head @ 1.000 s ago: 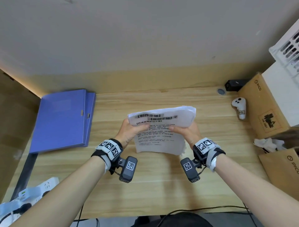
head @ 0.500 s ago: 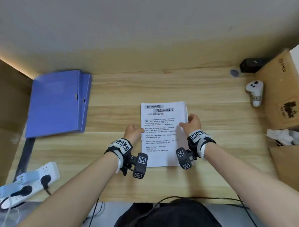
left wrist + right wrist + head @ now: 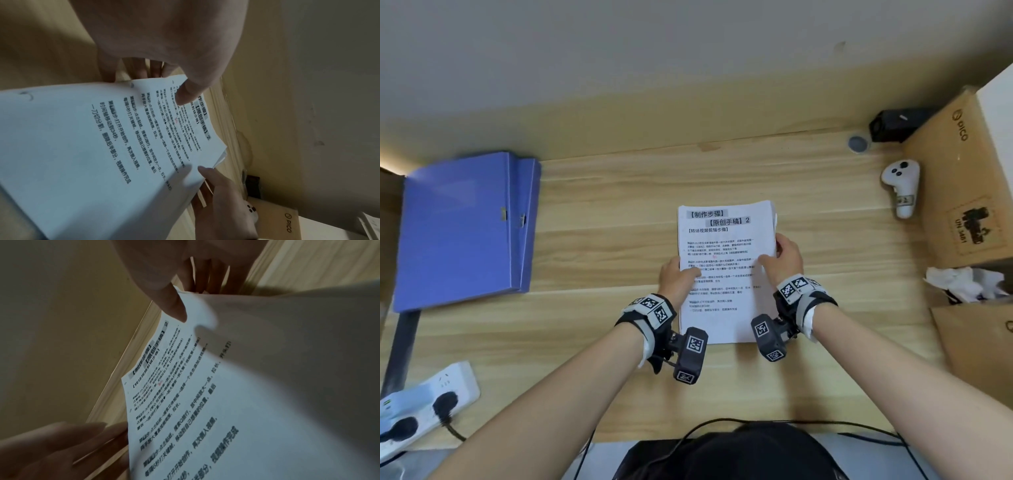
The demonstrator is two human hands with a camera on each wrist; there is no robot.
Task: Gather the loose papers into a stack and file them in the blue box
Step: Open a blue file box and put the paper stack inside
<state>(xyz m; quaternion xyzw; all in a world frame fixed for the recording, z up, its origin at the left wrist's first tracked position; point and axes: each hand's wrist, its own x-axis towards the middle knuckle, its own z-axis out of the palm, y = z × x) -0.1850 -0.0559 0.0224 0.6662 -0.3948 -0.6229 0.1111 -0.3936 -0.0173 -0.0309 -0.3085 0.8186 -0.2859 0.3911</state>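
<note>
A stack of white printed papers [image 3: 726,240] lies flat at the middle of the wooden desk [image 3: 602,212], text side up. My left hand [image 3: 677,277] holds its left edge, thumb on top and fingers beneath [image 3: 141,71]. My right hand [image 3: 781,257] holds the right edge the same way, thumb [image 3: 174,305] pressing the top sheet. The same paper stack [image 3: 102,146] fills both wrist views [image 3: 226,402]. The blue box [image 3: 462,229] lies closed and flat at the desk's far left, well apart from both hands.
A white controller [image 3: 901,185] and cardboard boxes [image 3: 962,178] crowd the right side, with crumpled white paper [image 3: 962,284] in an open box. A black device [image 3: 897,125] sits at the back right. A white power strip [image 3: 424,401] lies at the front left.
The papers, held upright and bent in the air a second ago, now lie flat on the desk. Both hands came down with them and still hold the side edges.
</note>
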